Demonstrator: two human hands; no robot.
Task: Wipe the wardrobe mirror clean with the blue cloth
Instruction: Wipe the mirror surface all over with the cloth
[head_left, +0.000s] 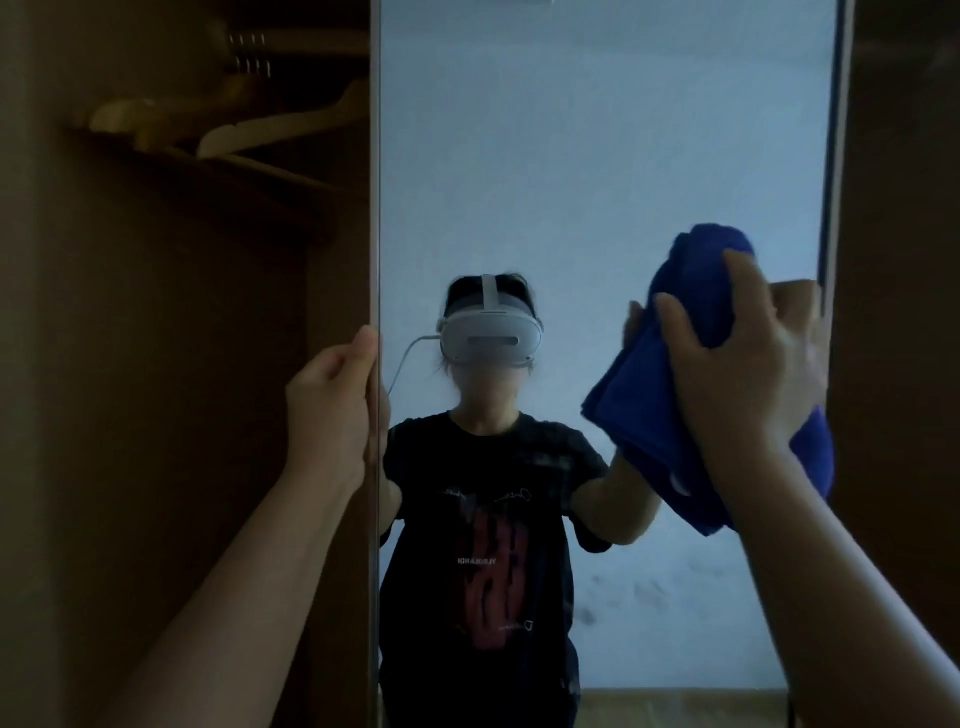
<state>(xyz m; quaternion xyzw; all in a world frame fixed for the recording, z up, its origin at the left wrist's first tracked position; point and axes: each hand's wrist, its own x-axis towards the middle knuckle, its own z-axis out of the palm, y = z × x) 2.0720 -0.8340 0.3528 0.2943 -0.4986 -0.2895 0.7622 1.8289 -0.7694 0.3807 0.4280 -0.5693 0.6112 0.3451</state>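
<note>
- Right hand (748, 374), right of frame centre: fingers spread and curled over the blue cloth (670, 395), pressing it flat-palmed against the mirror (597, 156) near its right edge. Clearly gripping the cloth.
- Left hand (332, 410), left of centre: wrapped around the mirror door's left edge (375, 208), fingers curled round the edge, thumb side facing camera. Gripping the edge.
- Blue cloth: bunched and folded, dark blue, terry-looking. Upper lump sticks out above the right fingers, a folded flap hangs down and left below the palm. Sits mid-height on the right side of the glass.
- Mirror: tall panel filling the middle of the frame, top to bottom. Thin pale frame strip (836, 156) runs down its right side.
- Reflection shows a person in a white headset (491, 332) with a cable off its left side, and a dark T-shirt (493, 493) with red print. Reflected arm reaches to the cloth.
- Faint dark smudges (623, 592) in the lower right of the glass; can't tell if on the glass or on the reflected wall.
- Reflected wall pale blue-white; strip of wood-tone floor (675, 709) at bottom of the glass.
- Upper left of frame: open wardrobe interior (156, 364), dark brown, with pale wooden hangers (270, 130) on a rail.
- Right edge of frame: dark brown wardrobe panel (904, 208).
- Lighting dim, left side blurry.
</note>
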